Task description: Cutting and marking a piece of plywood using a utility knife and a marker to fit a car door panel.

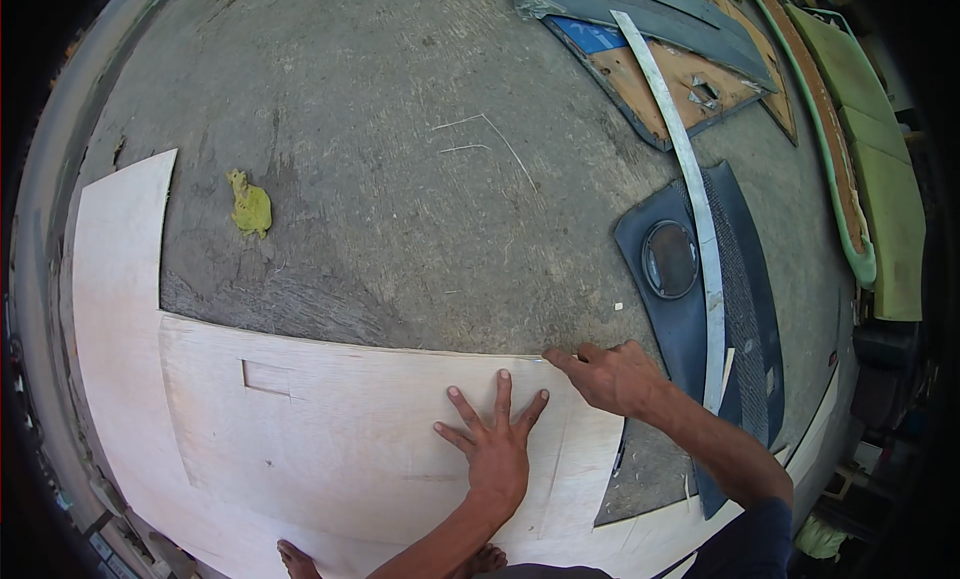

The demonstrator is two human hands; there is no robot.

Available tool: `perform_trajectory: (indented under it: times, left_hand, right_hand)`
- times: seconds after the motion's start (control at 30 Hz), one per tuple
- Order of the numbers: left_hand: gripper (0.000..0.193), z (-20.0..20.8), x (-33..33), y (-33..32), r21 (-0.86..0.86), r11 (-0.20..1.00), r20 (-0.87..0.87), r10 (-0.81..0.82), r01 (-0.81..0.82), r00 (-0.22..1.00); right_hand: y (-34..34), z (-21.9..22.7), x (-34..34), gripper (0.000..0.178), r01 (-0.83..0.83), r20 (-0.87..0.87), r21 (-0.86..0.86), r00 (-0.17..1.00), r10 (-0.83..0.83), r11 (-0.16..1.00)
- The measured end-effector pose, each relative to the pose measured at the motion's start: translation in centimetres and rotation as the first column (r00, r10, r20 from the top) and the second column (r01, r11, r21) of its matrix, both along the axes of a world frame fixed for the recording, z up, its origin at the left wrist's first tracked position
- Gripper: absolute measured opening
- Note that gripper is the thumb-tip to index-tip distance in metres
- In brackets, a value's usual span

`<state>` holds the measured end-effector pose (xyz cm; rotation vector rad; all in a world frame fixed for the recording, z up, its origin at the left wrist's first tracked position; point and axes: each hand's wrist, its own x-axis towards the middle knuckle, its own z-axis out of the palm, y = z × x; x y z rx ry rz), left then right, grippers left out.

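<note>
A pale thin plywood panel lies flat, with a rectangular outline or cutout near its left end. Pressed on it with fingers spread wide is my left hand, palm down and holding nothing. At the panel's far edge, toward its right end, my right hand is closed in a pinch. A tiny pale tip shows by its fingers, but the thing it grips is mostly hidden. A larger plywood sheet lies under the panel and reaches out on the left.
Right of my right arm lies a dark door trim panel with a round speaker grille. A long metal strip crosses it. More trim panels and a green padded piece lie beyond. A yellow leaf rests on the concrete floor.
</note>
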<state>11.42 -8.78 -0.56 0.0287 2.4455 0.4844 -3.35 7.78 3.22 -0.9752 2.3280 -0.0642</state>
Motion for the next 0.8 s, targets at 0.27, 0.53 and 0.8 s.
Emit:
perform_trajectory:
  times: [0.27, 0.53, 0.8]
  left_hand:
    - [0.083, 0.2, -0.3, 0.0, 0.010, 1.000, 0.010, 0.008, -0.008, 1.000]
    - [0.083, 0.4, -0.6, 0.0, -0.005, 1.000, 0.031, 0.000, 0.000, 1.000]
    - [0.085, 0.3, -0.3, 0.1, 0.041, 0.999, 0.049, 0.011, -0.013, 0.999]
  right_hand:
    - [0.4, -0.2, -0.5, 0.046, -0.031, -0.006, -0.002, 1.000, 0.031, 1.000]
    - [3.7, 1.7, -0.9, 0.046, -0.067, 0.002, 0.159, 0.998, 0.068, 0.985]
    - [10.8, 4.1, -0.5, 0.042, -0.034, -0.048, 0.315, 0.997, 0.052, 0.948]
